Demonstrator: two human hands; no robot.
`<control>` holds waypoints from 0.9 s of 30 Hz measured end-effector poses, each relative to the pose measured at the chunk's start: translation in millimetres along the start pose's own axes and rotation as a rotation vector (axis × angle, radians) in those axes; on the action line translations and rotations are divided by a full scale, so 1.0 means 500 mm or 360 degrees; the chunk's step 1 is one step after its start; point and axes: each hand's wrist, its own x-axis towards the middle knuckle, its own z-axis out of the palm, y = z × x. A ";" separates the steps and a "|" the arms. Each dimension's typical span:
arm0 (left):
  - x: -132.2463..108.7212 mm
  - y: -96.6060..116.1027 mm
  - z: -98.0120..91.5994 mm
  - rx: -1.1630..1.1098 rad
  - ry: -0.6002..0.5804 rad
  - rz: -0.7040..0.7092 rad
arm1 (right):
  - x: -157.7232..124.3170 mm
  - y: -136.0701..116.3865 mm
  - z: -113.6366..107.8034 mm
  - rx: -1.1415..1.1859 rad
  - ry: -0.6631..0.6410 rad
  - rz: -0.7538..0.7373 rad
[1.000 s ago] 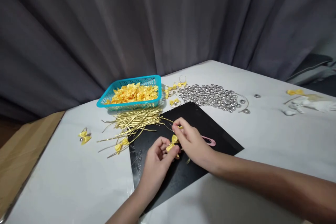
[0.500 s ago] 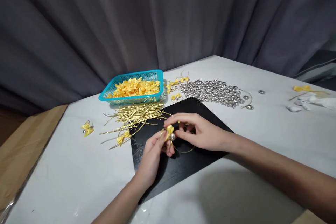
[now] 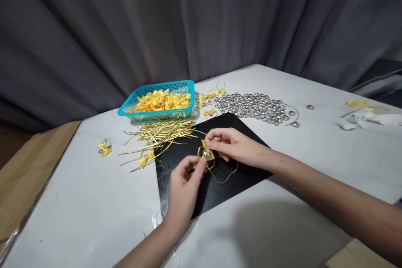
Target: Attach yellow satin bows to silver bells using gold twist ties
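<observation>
Between my two hands is a yellow ribbon bow (image 3: 205, 144) with a silver bell (image 3: 206, 153) at its middle. Gold cord (image 3: 223, 181) loops around the bow and trails down over the black board (image 3: 220, 199). My left hand (image 3: 187, 176) pinches the bow's lower edge between thumb and fingers. With thumb and forefinger, my right hand (image 3: 234, 145) grips the upper side of the bow. Both hands are held over the board.
A blue basket (image 3: 192, 96) of yellow bows stands at the back. Cut gold cords (image 3: 169, 130) lie before it. A heap of silver bells (image 3: 251, 107) spreads to the right. Finished-looking bows (image 3: 104, 148) lie at left. A white figurine (image 3: 364, 118) is at far right.
My hands have turned the bow so its bell faces up toward me. My left fingers have shifted below the bow, and the cord loop hangs more openly.
</observation>
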 end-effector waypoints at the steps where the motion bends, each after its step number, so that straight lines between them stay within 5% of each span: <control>1: 0.001 -0.001 0.000 -0.0016 -0.0010 -0.0010 | 0.001 0.001 -0.001 -0.0016 0.0013 0.0016; 5: 0.006 -0.005 -0.003 -0.0245 -0.0092 -0.0096 | 0.009 0.014 -0.002 -0.0101 0.0062 0.0055; 11: 0.004 -0.010 -0.003 -0.0404 -0.0036 -0.0154 | -0.001 0.025 0.003 -0.0488 0.0614 -0.0327; 16: 0.003 -0.014 -0.004 -0.0517 -0.0085 -0.0079 | -0.012 0.016 0.003 -0.0714 -0.0057 -0.0715; 18: 0.006 -0.014 -0.005 -0.0588 -0.0104 -0.0103 | -0.011 0.014 -0.001 -0.0639 -0.0158 -0.0755; 23: 0.017 -0.005 -0.014 -0.0699 -0.0021 -0.0208 | -0.010 0.005 -0.012 -0.0420 0.0111 -0.0697; 27: 0.014 0.006 -0.014 -0.0620 -0.0184 -0.0307 | -0.012 0.003 -0.007 -0.0060 0.0237 -0.0516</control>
